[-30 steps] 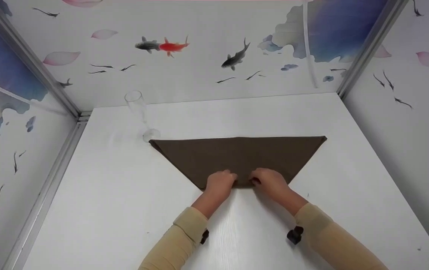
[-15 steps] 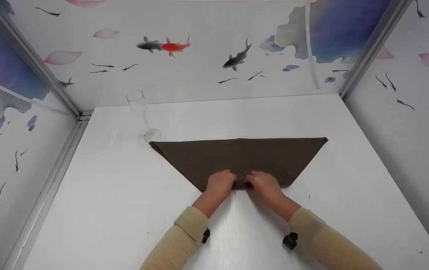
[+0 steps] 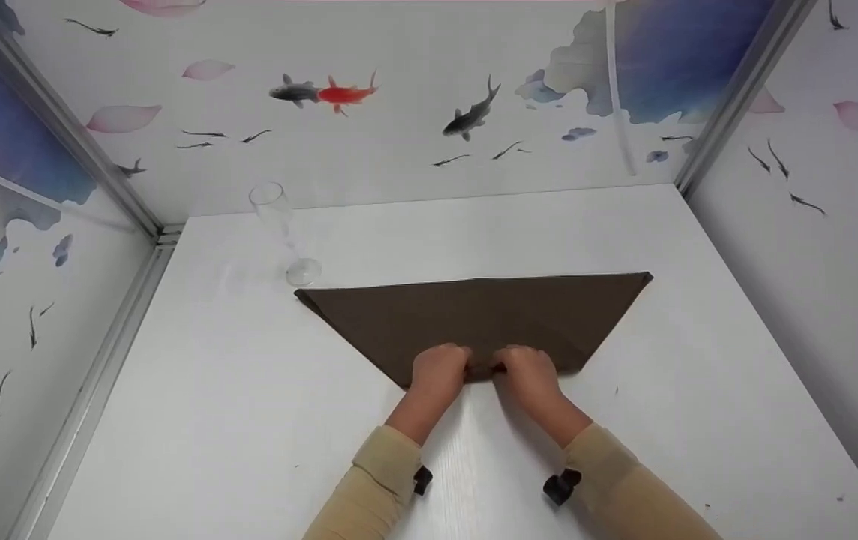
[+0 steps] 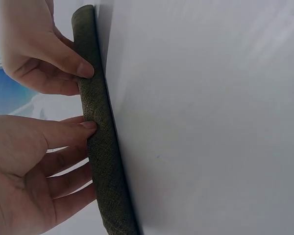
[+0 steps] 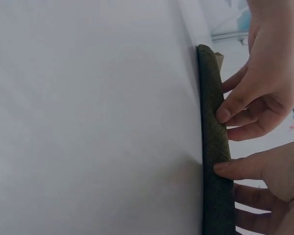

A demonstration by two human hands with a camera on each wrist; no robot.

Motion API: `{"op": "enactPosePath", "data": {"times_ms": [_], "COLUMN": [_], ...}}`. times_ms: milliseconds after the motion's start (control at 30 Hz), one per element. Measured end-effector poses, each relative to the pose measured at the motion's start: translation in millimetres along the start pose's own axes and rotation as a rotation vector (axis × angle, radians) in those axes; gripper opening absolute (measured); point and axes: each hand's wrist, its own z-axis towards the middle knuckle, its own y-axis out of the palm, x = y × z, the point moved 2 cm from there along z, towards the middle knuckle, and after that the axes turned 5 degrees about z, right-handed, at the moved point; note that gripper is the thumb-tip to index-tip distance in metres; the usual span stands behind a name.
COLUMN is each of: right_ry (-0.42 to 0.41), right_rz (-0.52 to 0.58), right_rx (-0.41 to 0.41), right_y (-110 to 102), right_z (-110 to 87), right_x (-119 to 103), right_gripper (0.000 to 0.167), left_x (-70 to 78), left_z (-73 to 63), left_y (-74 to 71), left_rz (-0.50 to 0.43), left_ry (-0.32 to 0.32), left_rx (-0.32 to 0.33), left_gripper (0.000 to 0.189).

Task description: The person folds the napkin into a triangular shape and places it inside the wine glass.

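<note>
A dark brown cloth napkin [image 3: 474,315] lies folded in a trapezoid, its long side away from me. Along its short near side runs a thick rolled edge [image 4: 102,152], also plain in the right wrist view. My left hand [image 3: 440,371] pinches this roll, thumb [image 4: 88,125] on the near face and fingers behind. A short way to the right, my right hand [image 3: 530,375] pinches the same roll, with its thumb [image 5: 224,166] on the near face. A little of the roll shows between the two hands.
A clear stemmed glass [image 3: 277,217] stands at the back left, its round foot [image 3: 304,271] close to the napkin's left corner. White walls printed with fish and petals enclose the white table [image 3: 211,375] at the back and both sides.
My right hand has moved left along the near edge, closer to my left hand. The napkin's left corner has shifted slightly toward me, away from the glass foot.
</note>
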Motion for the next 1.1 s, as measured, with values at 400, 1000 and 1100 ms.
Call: {"op": "enactPosePath", "data": {"times_ms": [400,1000,1100], "right_ry": [0.13,0.156,0.074], "right_rz": [0.133,0.151,0.103], "right_rx": [-0.055,-0.047,0.019], "right_y": [-2.1,-2.5,-0.9], "right_z": [-7.2,-8.1,-9.1], "right_x": [-0.7,3.5,5.5], "right_gripper": [0.017,0.009,0.009], "left_x": [4.5,-3.7,-5.5], "left_z": [-14.8,-16.6,-16.2], "left_y": [-5.0,0.3,0.6], "left_rz": [0.014,-0.082,-0.145], "left_ry": [0.013,-0.032,-0.046], "left_rx": [0.047,0.07,0.06], "left_gripper": [0.024,0.009,0.004]}}
